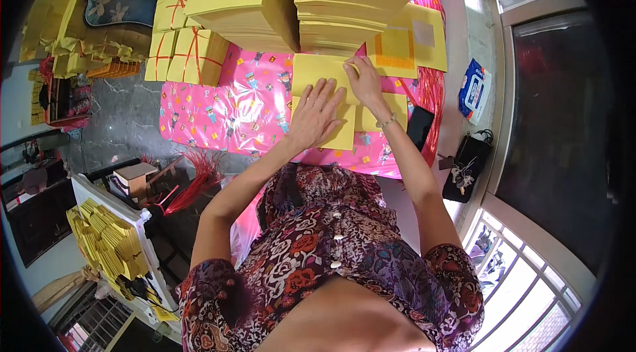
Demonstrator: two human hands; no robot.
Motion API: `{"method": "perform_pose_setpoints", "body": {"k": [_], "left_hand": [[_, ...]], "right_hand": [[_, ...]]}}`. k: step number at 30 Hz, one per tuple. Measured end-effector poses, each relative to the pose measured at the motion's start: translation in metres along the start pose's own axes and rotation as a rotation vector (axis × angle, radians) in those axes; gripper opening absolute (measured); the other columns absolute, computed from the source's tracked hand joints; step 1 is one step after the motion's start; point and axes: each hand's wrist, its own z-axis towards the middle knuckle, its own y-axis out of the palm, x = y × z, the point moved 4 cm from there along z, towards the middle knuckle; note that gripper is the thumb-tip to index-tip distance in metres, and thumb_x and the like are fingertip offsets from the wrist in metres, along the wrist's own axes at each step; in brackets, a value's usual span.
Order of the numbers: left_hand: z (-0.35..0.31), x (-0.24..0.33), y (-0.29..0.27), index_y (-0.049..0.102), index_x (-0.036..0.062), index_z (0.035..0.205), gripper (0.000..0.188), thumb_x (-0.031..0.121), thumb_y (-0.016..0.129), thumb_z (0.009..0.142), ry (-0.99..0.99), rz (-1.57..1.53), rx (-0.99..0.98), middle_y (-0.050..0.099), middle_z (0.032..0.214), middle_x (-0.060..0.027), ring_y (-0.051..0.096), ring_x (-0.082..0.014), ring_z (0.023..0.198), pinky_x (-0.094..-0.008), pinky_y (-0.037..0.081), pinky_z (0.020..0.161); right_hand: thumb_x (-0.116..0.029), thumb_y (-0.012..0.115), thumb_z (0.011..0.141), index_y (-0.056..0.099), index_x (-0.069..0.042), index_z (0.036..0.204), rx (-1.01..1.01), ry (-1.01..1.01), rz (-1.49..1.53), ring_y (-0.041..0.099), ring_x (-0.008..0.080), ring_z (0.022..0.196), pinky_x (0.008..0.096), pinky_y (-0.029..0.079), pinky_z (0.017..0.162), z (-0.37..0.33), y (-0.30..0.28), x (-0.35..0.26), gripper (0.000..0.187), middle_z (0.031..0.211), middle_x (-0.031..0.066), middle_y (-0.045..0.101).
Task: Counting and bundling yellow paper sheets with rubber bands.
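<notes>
A yellow paper sheet [331,68] lies on the pink patterned table cover before me. My left hand [317,113] rests flat on it with the fingers stretched out and slightly apart. At the sheet's upper right edge, my right hand [365,84] has its fingers bent and the thumb drawn in, pinching the paper. A bracelet circles the right wrist. Beneath the right forearm, another piece of yellow paper [392,112] sticks out. Tall stacks of yellow paper [341,11] rise just beyond my hands.
Yellow bundles tied with red string [197,57] stand at the table's left. Yellow sheets with an orange square [395,44] lie right of the stacks. A black phone [420,125] and red plastic strands [434,97] lie along the right edge. A wipes packet [473,90] sits by the wall.
</notes>
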Motion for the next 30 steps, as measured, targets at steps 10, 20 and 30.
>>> {"method": "perform_pose_setpoints", "body": {"k": [10, 20, 30], "left_hand": [[0.008, -0.01, 0.029, 0.028, 0.0075, 0.147, 0.073, 0.044, 0.054, 0.089, -0.068, 0.026, -0.08, 0.025, 0.151, -0.0212, 0.02, -0.0389, 0.14, -0.052, 0.017, 0.114], [0.007, -0.004, 0.029, 0.025, 0.0064, 0.148, 0.075, 0.042, 0.054, 0.089, -0.076, -0.03, -0.095, 0.022, 0.152, -0.0221, 0.018, -0.0396, 0.141, -0.0513, 0.012, 0.115], [0.004, -0.004, 0.037, 0.024, 0.0066, 0.149, 0.075, 0.041, 0.054, 0.089, -0.09, -0.044, -0.097, 0.018, 0.154, -0.0216, 0.015, -0.0395, 0.142, -0.0511, 0.011, 0.115]], "right_hand": [[-0.021, 0.061, 0.087, 0.065, -0.01, 0.105, 0.027, -0.28, -0.37, 0.054, 0.0285, 0.098, 0.0414, 0.036, 0.088, 0.016, 0.007, -0.014, 0.021, 0.1, 0.0092, 0.061], [-0.015, 0.054, 0.089, 0.063, -0.007, 0.109, -0.171, -0.276, -0.278, 0.054, 0.0312, 0.108, 0.0444, 0.039, 0.092, 0.021, 0.015, -0.026, 0.023, 0.109, 0.0115, 0.062], [-0.015, 0.055, 0.089, 0.063, -0.006, 0.107, -0.173, -0.303, -0.269, 0.054, 0.0314, 0.106, 0.0441, 0.043, 0.091, 0.022, 0.015, -0.028, 0.021, 0.104, 0.0115, 0.06]]}}
